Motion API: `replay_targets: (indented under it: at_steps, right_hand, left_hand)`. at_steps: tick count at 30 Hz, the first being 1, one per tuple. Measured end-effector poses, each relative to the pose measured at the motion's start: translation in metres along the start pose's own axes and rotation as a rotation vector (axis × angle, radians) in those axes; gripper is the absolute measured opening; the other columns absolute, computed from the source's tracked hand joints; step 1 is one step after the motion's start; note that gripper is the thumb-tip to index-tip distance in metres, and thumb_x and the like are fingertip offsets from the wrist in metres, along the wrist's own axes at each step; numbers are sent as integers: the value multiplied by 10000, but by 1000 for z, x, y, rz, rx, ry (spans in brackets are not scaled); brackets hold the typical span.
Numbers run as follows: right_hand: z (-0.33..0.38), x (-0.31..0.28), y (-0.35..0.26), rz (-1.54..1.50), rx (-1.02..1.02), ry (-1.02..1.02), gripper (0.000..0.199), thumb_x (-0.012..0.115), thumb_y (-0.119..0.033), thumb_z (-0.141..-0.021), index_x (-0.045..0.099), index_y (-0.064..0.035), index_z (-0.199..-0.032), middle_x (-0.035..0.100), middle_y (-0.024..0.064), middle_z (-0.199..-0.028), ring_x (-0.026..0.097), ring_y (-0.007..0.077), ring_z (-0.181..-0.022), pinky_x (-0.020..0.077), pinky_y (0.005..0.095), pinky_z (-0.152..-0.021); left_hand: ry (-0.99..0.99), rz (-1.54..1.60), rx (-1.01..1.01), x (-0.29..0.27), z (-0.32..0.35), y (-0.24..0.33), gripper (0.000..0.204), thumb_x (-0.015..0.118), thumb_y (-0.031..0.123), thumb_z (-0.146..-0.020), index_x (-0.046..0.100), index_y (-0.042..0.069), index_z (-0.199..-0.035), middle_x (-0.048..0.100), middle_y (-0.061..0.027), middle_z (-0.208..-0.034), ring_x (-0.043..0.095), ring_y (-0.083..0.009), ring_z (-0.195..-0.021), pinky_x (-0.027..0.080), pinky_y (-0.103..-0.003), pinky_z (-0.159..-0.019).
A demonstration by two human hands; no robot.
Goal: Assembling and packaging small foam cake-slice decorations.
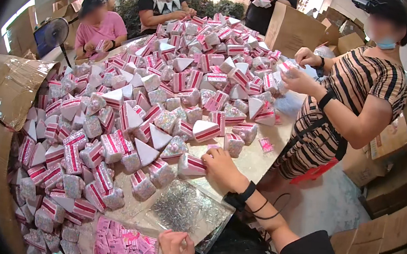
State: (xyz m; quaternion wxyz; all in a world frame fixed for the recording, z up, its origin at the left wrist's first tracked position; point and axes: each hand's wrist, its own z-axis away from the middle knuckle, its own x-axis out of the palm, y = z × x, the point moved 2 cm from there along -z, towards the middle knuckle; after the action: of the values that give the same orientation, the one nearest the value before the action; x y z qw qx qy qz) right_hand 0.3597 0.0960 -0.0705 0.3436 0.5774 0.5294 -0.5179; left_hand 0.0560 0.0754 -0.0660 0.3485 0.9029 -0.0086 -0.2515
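Note:
My right hand (pixel 223 169) reaches across the near part of the table, its fingers bent round the right end of a toy cake slice (pixel 191 165) with white faces and a dark pink stripe. Close to the front edge, my left hand (pixel 176 248) has its fingers curled in, and whatever they hold is hidden. It sits between a heap of small pink printed tags (pixel 123 243) and a shallow clear tray (pixel 223 216) holding a pile of thin metallic pins (pixel 178 207). Many similar speckled cake slices (pixel 109 146) are heaped on the table.
A person in a striped top (pixel 360 95) works at the right, holding a slice. Other people (pixel 101 28) are at the far side. Cardboard boxes (pixel 296 32) stand behind and at the right. A cardboard flap (pixel 12 88) and a fan (pixel 55 32) are at the left.

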Motion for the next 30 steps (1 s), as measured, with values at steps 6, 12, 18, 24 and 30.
replay_targets:
  at_steps: [6, 12, 18, 24, 30]
  right_hand:
    - [-9, -24, 20, 62, 42, 383, 536, 692, -103, -786, 561, -113, -1306, 508, 142, -1279, 447, 362, -1230, 382, 487, -1013]
    - [0, -22, 24, 146, 295, 481, 624, 721, -99, -739, 557, -136, -1340, 460, 185, -1347, 384, 414, -1293, 359, 522, -1020]
    - [14, -31, 34, -106, 196, 444, 514, 703, -39, -740, 621, -130, -1240, 493, 185, -1277, 419, 410, -1271, 399, 485, -1037]
    - [60, -97, -53, -627, -353, 433, 519, 743, -64, -778, 586, -108, -1272, 499, 187, -1274, 501, 387, -1210, 472, 457, -978]
    - [108, -84, -112, -1061, -805, 118, 470, 689, -49, -848, 549, -88, -1295, 504, 147, -1247, 497, 325, -1218, 439, 425, -1016]
  left_hand:
    - [24, -57, -7, 4, 2, -2, 246, 687, -55, -730, 623, 39, -948, 606, -123, -818, 584, -315, -768, 494, -438, -776]
    - [31, -121, 19, 8, 1, -2, 281, 701, -59, -705, 631, 58, -951, 597, -104, -815, 573, -306, -746, 468, -411, -693]
    - [36, -125, 19, 9, -6, 6, 276, 675, -96, -719, 621, 35, -955, 597, -118, -811, 576, -303, -735, 473, -393, -677]
    - [11, 220, -236, 2, 23, 1, 951, 830, 189, -696, 272, 1, -1442, 448, -196, -1303, 519, -316, -1160, 445, -421, -989]
    - [-2, 780, -548, -4, 0, 32, 1213, 873, 374, -650, 116, 1, -1522, 346, -211, -1415, 445, -307, -1284, 371, -433, -1079]
